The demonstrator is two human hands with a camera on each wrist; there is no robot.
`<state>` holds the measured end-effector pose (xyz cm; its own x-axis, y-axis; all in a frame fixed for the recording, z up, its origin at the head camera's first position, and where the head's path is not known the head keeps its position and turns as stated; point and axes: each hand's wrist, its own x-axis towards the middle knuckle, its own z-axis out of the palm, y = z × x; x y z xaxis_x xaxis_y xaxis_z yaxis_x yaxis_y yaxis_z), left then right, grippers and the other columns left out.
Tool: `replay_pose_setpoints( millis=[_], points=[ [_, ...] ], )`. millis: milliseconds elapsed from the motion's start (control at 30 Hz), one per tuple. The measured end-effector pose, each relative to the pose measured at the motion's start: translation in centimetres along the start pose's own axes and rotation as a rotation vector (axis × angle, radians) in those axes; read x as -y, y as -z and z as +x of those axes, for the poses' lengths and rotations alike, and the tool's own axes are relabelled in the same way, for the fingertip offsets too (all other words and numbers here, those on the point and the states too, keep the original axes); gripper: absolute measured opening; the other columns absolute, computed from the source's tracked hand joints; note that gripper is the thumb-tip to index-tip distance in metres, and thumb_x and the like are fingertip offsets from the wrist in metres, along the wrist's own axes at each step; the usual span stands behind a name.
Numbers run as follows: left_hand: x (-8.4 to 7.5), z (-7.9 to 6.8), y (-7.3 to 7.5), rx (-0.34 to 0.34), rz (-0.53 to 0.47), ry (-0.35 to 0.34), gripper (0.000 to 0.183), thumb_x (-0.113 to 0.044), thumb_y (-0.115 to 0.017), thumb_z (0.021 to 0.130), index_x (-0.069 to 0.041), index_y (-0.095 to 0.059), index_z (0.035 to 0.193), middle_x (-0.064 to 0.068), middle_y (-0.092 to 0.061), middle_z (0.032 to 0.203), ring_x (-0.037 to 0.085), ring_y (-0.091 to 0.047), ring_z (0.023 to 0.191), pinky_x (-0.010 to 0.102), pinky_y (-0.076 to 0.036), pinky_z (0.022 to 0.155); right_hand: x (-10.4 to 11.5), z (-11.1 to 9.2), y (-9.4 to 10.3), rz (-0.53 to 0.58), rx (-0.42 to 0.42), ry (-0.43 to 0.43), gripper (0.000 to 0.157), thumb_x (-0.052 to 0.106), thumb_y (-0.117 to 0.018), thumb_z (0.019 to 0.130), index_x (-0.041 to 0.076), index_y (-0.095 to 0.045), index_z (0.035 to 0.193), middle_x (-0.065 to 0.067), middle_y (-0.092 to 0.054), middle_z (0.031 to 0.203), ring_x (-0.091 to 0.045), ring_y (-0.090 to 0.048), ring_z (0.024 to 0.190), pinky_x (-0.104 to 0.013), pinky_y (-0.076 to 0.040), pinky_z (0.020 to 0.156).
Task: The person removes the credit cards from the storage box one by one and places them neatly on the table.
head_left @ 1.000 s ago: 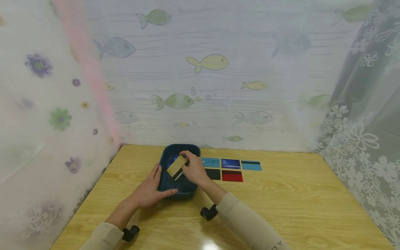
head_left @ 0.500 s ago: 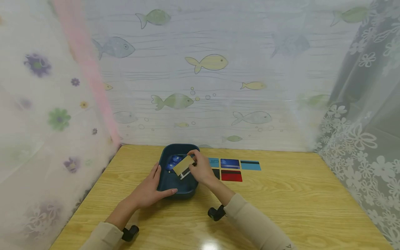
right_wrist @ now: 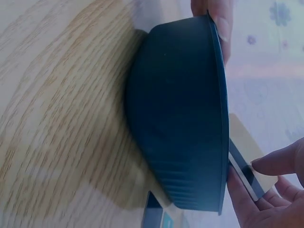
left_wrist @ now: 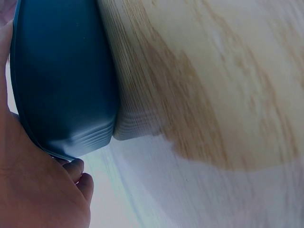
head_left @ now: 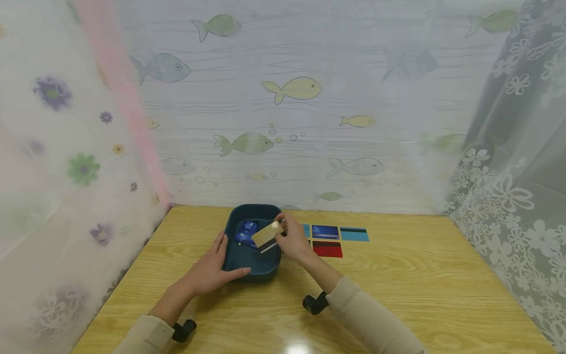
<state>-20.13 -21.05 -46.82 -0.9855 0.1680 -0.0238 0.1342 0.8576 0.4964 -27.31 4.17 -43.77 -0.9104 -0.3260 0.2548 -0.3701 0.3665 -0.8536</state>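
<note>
A dark blue plastic box (head_left: 261, 278) stands on the table, its outer wall filling much of both wrist views. My left hand (head_left: 210, 273) holds its near left corner, the fingers along the left wall and the thumb over the front rim. Between thumb and fingers, my right hand (head_left: 293, 240) pinches a gold card (head_left: 266, 236) with a black stripe and a white strip. In the right wrist view the gold card (right_wrist: 244, 147) is tilted at the box's rim. Blue patterned cards (head_left: 247, 232) lie inside the box, partly covered by the gold card.
Right of the box, a dark blue card (head_left: 325, 232), a light blue striped card (head_left: 354, 234) and a red card (head_left: 327, 249) lie flat in rows. Others are mostly hidden behind the right hand. A fish-printed curtain (head_left: 292, 123) hangs behind the wooden table (head_left: 398, 285).
My right hand has drawn the gold card rightward across the box towards its right rim, uncovering more of the blue cards inside. The left hand and the box have stayed put.
</note>
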Motion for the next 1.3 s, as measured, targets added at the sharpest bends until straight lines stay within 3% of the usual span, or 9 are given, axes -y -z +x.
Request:
replay_pose_setpoints(
  millis=[333,567,800,1000,1200,1300],
  points=[
    [0.1,0.0,0.0,0.003,-0.008,0.005,0.129,-0.082,-0.059,0.083,0.001,-0.002,0.163,0.018,0.008,0.171,0.047,-0.018,0.152,0.065,-0.029,0.116,-0.5,-0.1,0.7,-0.014,-0.021,-0.014,0.039,-0.005,-0.059,0.09,0.003,-0.056,0.129,-0.013,-0.058,0.103,-0.02,-0.051,0.076,-0.03,-0.042,0.066],
    [0.1,-0.2,0.0,-0.001,-0.011,0.008,0.129,-0.081,-0.06,0.083,0.002,-0.003,0.163,0.018,0.008,0.171,0.048,-0.019,0.152,0.066,-0.029,0.115,-0.8,-0.2,0.9,0.003,-0.026,-0.022,0.039,-0.006,-0.058,0.09,0.002,-0.055,0.129,-0.014,-0.061,0.102,-0.018,-0.057,0.072,-0.03,-0.048,0.062],
    [0.0,-0.3,0.1,-0.003,-0.009,0.002,0.129,-0.082,-0.06,0.083,0.002,-0.002,0.163,0.017,0.01,0.171,0.048,-0.02,0.152,0.066,-0.03,0.115,-0.8,-0.5,1.5,-0.011,-0.06,-0.039,0.041,-0.004,-0.059,0.091,0.002,-0.054,0.131,-0.013,-0.062,0.105,-0.022,-0.06,0.081,-0.03,-0.045,0.065],
    [0.1,-0.3,0.1,-0.005,-0.003,-0.002,0.129,-0.081,-0.06,0.083,0.002,-0.003,0.163,0.016,0.01,0.171,0.048,-0.019,0.152,0.066,-0.029,0.115,-1.2,-0.6,1.9,-0.032,-0.056,-0.024,0.045,-0.004,-0.06,0.091,0.006,-0.056,0.135,-0.014,-0.059,0.102,-0.017,-0.047,0.067,-0.027,-0.036,0.053],
    [0.2,-0.2,0.0,-0.006,-0.001,0.0,0.129,-0.081,-0.06,0.083,0.002,-0.002,0.163,0.017,0.01,0.171,0.048,-0.02,0.152,0.065,-0.03,0.115,-1.6,-0.8,2.1,-0.018,-0.044,-0.034,0.039,-0.004,-0.063,0.093,0.004,-0.063,0.132,-0.019,-0.064,0.113,-0.015,-0.051,0.064,-0.026,-0.038,0.051],
    [0.3,-0.2,0.0,-0.006,-0.002,-0.001,0.129,-0.082,-0.06,0.083,0.001,-0.002,0.163,0.017,0.01,0.171,0.047,-0.02,0.152,0.065,-0.03,0.115,-1.7,-0.8,2.2,-0.007,-0.035,-0.043,0.037,-0.004,-0.063,0.094,0.002,-0.064,0.13,-0.017,-0.063,0.11,-0.016,-0.047,0.062,-0.027,-0.036,0.051]
  ],
)
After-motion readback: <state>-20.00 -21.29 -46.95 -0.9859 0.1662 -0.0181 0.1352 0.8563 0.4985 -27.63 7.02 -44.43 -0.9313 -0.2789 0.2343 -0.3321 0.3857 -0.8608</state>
